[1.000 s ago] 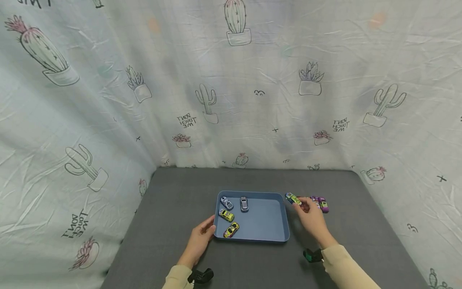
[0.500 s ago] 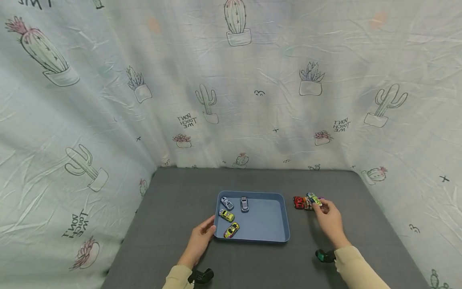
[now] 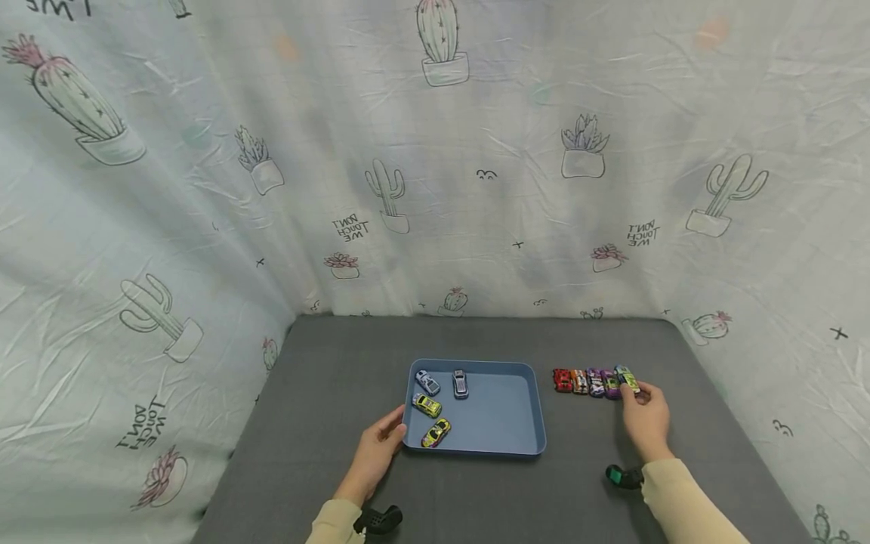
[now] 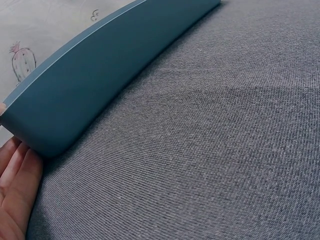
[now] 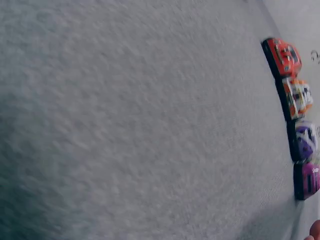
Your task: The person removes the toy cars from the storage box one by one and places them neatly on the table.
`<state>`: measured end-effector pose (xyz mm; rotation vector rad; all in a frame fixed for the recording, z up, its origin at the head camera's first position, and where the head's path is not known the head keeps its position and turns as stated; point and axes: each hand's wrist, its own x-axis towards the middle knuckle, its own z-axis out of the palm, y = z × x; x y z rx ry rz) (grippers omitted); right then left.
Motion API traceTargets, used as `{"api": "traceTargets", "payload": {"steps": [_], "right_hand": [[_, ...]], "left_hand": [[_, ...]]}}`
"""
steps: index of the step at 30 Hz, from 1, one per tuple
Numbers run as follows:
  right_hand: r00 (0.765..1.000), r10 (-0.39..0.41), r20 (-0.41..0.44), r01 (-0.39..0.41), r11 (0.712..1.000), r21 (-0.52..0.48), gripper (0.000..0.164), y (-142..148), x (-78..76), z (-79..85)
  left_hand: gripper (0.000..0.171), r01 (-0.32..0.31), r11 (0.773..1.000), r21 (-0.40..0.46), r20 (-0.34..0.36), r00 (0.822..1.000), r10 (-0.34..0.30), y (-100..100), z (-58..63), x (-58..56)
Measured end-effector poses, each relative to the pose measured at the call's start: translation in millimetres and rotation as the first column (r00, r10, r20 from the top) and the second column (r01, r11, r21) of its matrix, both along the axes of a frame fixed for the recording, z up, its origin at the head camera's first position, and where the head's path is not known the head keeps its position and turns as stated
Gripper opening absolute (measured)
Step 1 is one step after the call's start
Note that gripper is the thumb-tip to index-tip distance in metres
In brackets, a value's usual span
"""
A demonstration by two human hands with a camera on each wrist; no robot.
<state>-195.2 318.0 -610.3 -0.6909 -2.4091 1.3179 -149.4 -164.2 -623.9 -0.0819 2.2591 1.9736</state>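
Observation:
At the right end of a row of toy cars, my right hand [image 3: 647,423] pinches a green-and-blue toy car [image 3: 627,378] between thumb and fingers. Beside it, from left to right, stand a red car [image 3: 563,380], an orange-and-white car [image 3: 580,381], a purple-and-white car [image 3: 596,382] and a purple car [image 3: 611,384]. The right wrist view catches only a fingertip at its lower right corner. My left hand [image 3: 375,452] holds the blue tray [image 3: 492,419] at its front left corner, thumb by the rim and fingers against the outer wall [image 4: 65,105].
Inside the tray lie a light blue car [image 3: 427,382], a silver-grey car [image 3: 460,384] and two yellow cars, one further back [image 3: 427,406] and one nearer [image 3: 436,433]. Grey cloth [image 3: 489,499] covers the table. A cactus-print curtain [image 3: 503,227] hangs behind and at both sides.
My right hand has carried the green-and-blue car rightward from near the tray's right edge, over the row, to the row's right end. My left hand and the tray have stayed put.

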Motion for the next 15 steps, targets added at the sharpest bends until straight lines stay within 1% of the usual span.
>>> {"api": "traceTargets", "payload": {"steps": [2, 6, 11, 15], "right_hand": [[1.0, -0.014, 0.017, 0.014, 1.0, -0.022, 0.057, 3.0, 0.0, -1.1], [0.998, -0.04, 0.045, 0.043, 0.997, -0.06, 0.058, 6.9, -1.9, -2.5], [0.997, -0.048, 0.064, 0.051, 0.997, -0.051, 0.059, 10.6, -6.4, -5.7], [0.996, -0.043, 0.081, 0.046, 0.998, -0.032, 0.058, 12.5, -9.4, -9.9]], "left_hand": [[0.045, -0.002, 1.0, 0.002, 0.0, 1.0, 0.002, -1.7, -8.0, -2.6], [0.044, -0.004, 1.0, 0.003, 0.015, 1.0, 0.004, -0.9, -4.1, -2.4], [0.044, 0.003, 1.0, 0.006, 0.016, 1.0, -0.003, 0.3, 2.4, -1.7], [0.044, 0.006, 1.0, 0.009, 0.014, 1.0, -0.006, 0.1, 0.5, -1.6]]}}
